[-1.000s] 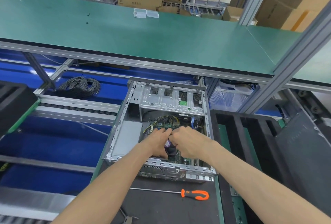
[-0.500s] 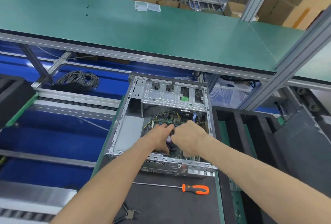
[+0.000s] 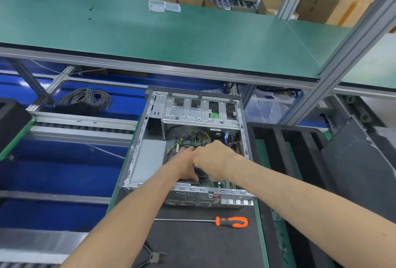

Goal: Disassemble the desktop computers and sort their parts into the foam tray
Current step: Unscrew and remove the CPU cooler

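Note:
An open grey desktop case [image 3: 147, 160] lies on a black mat, its motherboard with yellow and black wires [image 3: 192, 139] exposed. Both hands are inside the case, side by side over a dark part with a purple centre [image 3: 200, 174], likely the cooler fan. My left hand [image 3: 185, 163] has its fingers curled down round that part. My right hand [image 3: 214, 160] is curled over its right side. The part is mostly hidden under the hands. A black foam tray [image 3: 278, 145] with long slots stands right of the case.
An orange-handled screwdriver [image 3: 232, 221] lies on the mat in front of the case, and pliers [image 3: 153, 256] lie near the bottom edge. A coil of black cable [image 3: 85, 100] sits at the back left. A green shelf [image 3: 171, 36] overhangs the case's far end.
Both hands stay together on the part inside the case, shifting only slightly. The view has drifted a little.

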### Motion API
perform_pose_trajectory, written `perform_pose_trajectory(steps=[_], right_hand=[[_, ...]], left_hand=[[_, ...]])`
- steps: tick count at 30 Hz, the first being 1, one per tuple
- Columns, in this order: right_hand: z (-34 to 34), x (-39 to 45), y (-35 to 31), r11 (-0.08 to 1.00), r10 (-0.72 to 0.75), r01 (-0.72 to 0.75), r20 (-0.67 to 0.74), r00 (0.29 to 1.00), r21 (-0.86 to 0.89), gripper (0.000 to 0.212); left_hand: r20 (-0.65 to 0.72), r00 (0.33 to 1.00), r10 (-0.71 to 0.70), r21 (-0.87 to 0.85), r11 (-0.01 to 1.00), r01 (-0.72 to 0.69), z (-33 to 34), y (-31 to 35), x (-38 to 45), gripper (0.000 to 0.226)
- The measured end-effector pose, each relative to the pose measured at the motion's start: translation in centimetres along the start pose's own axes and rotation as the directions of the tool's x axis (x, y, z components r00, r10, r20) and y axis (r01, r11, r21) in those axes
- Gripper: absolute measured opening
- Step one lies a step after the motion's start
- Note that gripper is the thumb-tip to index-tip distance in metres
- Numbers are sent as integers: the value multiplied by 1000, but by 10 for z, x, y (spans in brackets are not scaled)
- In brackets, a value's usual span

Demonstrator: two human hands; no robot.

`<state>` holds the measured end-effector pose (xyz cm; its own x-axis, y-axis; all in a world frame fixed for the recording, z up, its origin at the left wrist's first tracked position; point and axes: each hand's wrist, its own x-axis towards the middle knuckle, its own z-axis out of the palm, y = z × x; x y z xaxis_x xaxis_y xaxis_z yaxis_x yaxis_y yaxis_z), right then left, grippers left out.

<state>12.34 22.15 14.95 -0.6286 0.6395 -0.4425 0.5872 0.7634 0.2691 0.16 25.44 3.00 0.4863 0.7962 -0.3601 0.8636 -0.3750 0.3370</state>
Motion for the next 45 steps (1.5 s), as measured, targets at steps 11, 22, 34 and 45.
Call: perform_pose_trajectory(steps=[11, 22, 34, 45], right_hand=[[-1, -8, 12, 978, 157, -182, 206, 966, 105, 11], [1, -9, 30, 871, 192, -349, 413, 890, 347, 22], [2, -11, 22, 890, 216, -328, 340, 915, 318, 24], [6, -14, 4, 991, 62, -58, -30, 998, 119, 20]], left_hand=[[-52, 999, -11, -59, 998, 8, 1, 0, -1, 87], [-56, 998, -32, -52, 998, 29, -2, 1, -5, 84], [-43, 998, -42, -37, 998, 41, -1, 0, -4, 83], [-31, 999, -16, -32, 999, 15, -1, 0, -2, 81]])
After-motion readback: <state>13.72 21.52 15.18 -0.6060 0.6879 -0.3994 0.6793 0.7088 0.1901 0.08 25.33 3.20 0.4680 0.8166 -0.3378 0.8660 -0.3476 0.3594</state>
